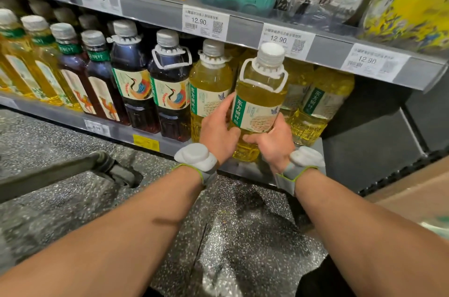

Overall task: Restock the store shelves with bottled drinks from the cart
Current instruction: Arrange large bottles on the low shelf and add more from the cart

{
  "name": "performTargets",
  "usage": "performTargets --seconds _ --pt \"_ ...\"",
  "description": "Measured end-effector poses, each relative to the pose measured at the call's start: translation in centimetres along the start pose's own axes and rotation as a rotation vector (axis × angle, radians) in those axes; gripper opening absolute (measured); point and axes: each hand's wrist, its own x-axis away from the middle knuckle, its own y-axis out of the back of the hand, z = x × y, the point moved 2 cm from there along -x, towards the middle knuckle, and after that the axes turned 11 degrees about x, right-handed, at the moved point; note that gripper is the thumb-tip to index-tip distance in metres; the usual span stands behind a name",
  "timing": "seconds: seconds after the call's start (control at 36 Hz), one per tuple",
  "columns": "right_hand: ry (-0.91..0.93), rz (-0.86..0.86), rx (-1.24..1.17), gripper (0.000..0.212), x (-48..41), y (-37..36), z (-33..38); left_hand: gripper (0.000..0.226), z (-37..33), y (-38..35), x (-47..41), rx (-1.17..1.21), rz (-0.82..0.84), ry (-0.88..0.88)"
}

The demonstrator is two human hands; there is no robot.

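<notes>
**Bottle [260, 102] poised at shelf [121, 132] front**

Both hands clasp one yellow bottle low on its body. The left hand [217, 131] wraps the label's side, and the right hand [272, 141] curls round the base. The bottle hangs upright, just above the shelf's front edge and in front of the stocked row. A matching neighbour [209, 92] stands on the shelf to its left and more [318, 107] to its right.

The gap on the shelf looks tight. Pushed in crooked, the base could knock the neighbour and topple it off the shelf. The cap sits close under the price rail [243, 26] above the shelf, so lifting the bottle higher may snag its carry loop there. With such a low grip, the heavy top might tip forward if either hand lets go early.
</notes>
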Motion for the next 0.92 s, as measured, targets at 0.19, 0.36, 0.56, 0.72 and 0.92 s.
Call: performTargets --seconds 0.19,0.36,0.56,0.72,0.92 --pt "-0.029 0.058 0.017 0.078 -0.9 -1.6 -1.8 0.02 0.8 1.0 -0.2 -0.212 -0.047 0.148" --pt "-0.105 0.089 -0.054 0.072 -2.1 -2.4 -2.5 0.021 0.9 1.7 -0.5 -0.319 -0.113 0.177" --pt "-0.094 0.117 -0.055 0.076 -2.3 -2.9 -2.5 0.039 1.5 3.3 -0.4 -0.23 -0.36 0.343" --pt "-0.116 0.069 -0.091 0.068 -2.2 -3.0 -2.4 0.071 1.0 3.5 -0.5 -0.248 -0.404 0.327" --pt "-0.111 0.081 -0.124 0.07 -2.1 -3.0 -2.2 0.071 1.1 3.5 -0.5 -0.285 -0.35 0.309"
